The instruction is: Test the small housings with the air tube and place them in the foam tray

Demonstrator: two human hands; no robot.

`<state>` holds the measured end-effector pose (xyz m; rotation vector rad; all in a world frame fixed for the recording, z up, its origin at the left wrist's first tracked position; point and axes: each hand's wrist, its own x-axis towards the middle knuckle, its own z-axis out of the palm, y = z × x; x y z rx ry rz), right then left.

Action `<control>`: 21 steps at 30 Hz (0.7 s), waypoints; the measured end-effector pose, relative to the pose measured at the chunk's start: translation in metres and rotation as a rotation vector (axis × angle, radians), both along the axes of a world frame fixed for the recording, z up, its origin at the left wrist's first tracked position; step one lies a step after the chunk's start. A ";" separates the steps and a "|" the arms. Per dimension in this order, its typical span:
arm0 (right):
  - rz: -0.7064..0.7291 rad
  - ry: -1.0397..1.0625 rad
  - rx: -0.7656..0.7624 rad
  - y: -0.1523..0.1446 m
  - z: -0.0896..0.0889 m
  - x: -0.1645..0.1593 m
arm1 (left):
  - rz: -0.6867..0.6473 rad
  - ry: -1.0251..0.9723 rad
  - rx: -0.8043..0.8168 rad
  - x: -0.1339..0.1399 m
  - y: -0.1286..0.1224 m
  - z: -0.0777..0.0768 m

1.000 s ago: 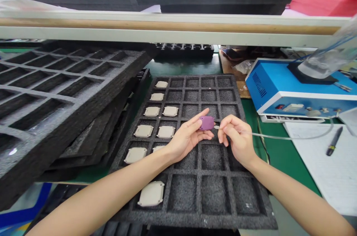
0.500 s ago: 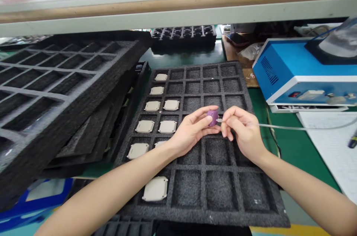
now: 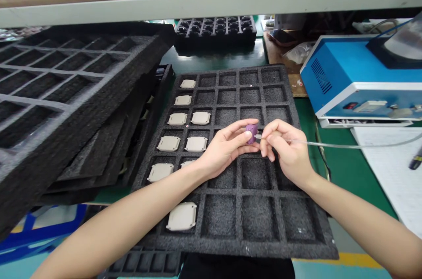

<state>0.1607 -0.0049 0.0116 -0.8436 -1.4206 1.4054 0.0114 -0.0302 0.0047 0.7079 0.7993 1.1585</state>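
Note:
Between the thumb and fingers of my left hand [image 3: 227, 145] is a small purple case-like part [image 3: 252, 133]. My right hand [image 3: 285, 147] pinches the end of a clear thin tube [image 3: 343, 144], whose pale tip meets or nearly meets the right side of the purple part. I cannot tell whether the tip touches it. Both hands hover over a black foam tray [image 3: 263, 248] divided into square pockets. Beige watch-case-like parts [image 3: 183, 216] lie in its left columns; my left forearm covers part of them.
A blue machine [image 3: 356, 81] with a switch and knobs stands at the right, above paper sheets [image 3: 379, 151] and a marker [image 3: 416, 158]. Stacked foam trays [image 3: 82, 107] lean at the left. Another tray [image 3: 216, 41] sits behind, beneath a shelf edge [image 3: 211, 0].
The whole view has shifted slightly, so the scene sits a little higher. The purple part has turned a little in my left hand, while the tube tip stays at its right side.

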 end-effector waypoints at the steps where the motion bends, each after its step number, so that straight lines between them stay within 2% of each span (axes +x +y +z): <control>1: 0.000 -0.004 -0.001 0.000 0.000 0.000 | 0.000 0.001 -0.002 0.000 0.000 0.000; 21: 0.007 -0.021 0.018 0.000 -0.002 0.001 | 0.001 -0.004 -0.002 0.000 0.000 0.001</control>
